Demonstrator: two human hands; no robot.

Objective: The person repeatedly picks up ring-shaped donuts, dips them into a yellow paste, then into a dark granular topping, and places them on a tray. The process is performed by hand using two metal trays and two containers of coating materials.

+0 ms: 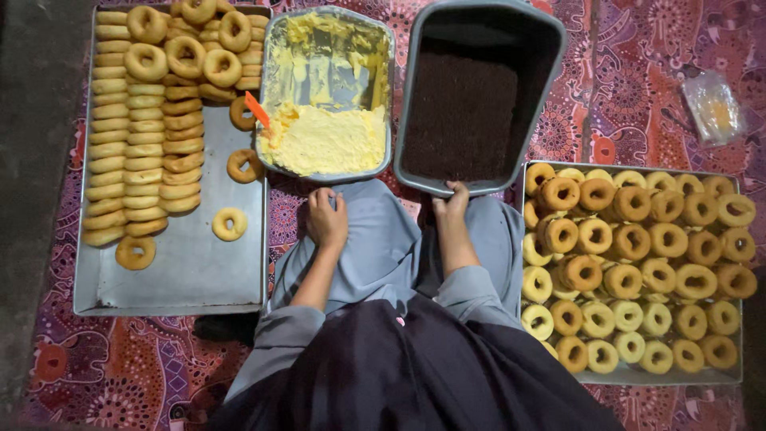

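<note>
- My right hand grips the near rim of the grey pan of chocolate sprinkles, fingers curled over its edge.
- My left hand rests loosely closed on my lap, holding nothing, just below the pan of yellow cream.
- Trays of doughnuts flank me on the patterned floor mat: left tray, right tray.

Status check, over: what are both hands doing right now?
Left hand closed, resting on lap. Right hand gripping rim of dark tub. Yellow cream tray beside it. Nothing in the way.
</note>
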